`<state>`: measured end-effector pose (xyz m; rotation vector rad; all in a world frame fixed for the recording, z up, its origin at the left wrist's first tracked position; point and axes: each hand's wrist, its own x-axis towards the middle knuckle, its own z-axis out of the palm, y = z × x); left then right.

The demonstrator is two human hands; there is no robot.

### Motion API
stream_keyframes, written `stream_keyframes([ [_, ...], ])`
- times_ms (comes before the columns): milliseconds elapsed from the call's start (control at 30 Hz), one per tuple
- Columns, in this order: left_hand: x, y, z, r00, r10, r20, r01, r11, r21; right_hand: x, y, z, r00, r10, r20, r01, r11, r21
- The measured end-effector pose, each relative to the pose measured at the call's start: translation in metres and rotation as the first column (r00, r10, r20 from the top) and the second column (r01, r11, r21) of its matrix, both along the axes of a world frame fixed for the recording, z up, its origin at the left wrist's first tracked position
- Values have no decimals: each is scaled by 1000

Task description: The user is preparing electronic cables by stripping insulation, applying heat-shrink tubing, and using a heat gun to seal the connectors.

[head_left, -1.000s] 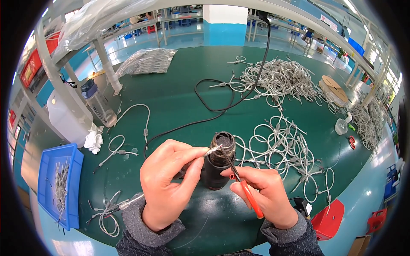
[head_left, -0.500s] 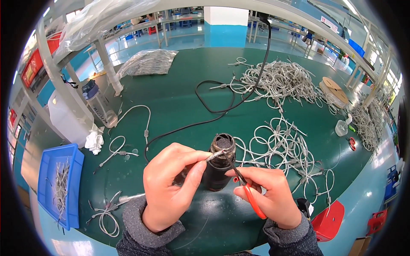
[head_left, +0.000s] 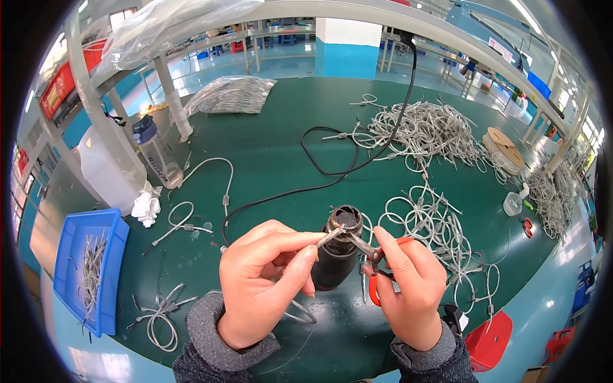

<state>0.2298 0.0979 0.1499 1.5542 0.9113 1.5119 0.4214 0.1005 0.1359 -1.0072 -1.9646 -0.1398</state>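
The person's left hand (head_left: 265,284) has a silver-grey braided cable end (head_left: 331,238) pinched between thumb and forefinger, in front of the upper part of a black upright cylinder with a dark open mouth (head_left: 335,268); whether the end touches the cylinder cannot be told. The pinch sits near the frayed tip, probably so that this limp piece stays steady and the tip stays free. The right hand (head_left: 414,287) grasps small scissors with red handles and grey metal blades (head_left: 378,256), just right of the cylinder. Its fingers wrap the handles, and the blades slant toward the cable tip, an angle that seems to keep the knuckles out of the way; contact between blade and tip is too small to judge. Right of the cylinder lie tangled pale grey cable loops with small grey sleeves (head_left: 440,220), and farther beyond it a dense heap of similar cables (head_left: 434,134). Well left of the cylinder, a blue rectangular plastic tray (head_left: 67,255) contains a bundle of short grey cables (head_left: 94,274), its raised walls presumably keeping most of them together.
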Motion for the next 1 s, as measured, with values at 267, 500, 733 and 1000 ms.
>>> stream_keyframes([
  [267,3,1,-1,999,13,-36,-13,1000,6,1,1,0,1000,7,8,-6,1000,-19],
  [500,3,0,-1,999,19,-50,-18,1000,20,-2,-5,5,992,64,-112,-85,978,-193],
  [733,3,-1,-1,997,30,-65,-28,999,36,4,-3,6,963,188,-191,-243,913,-327],
  [1000,2,0,-2,996,41,-79,-38,999,35,2,-6,10,959,147,-241,-243,866,-437],
])
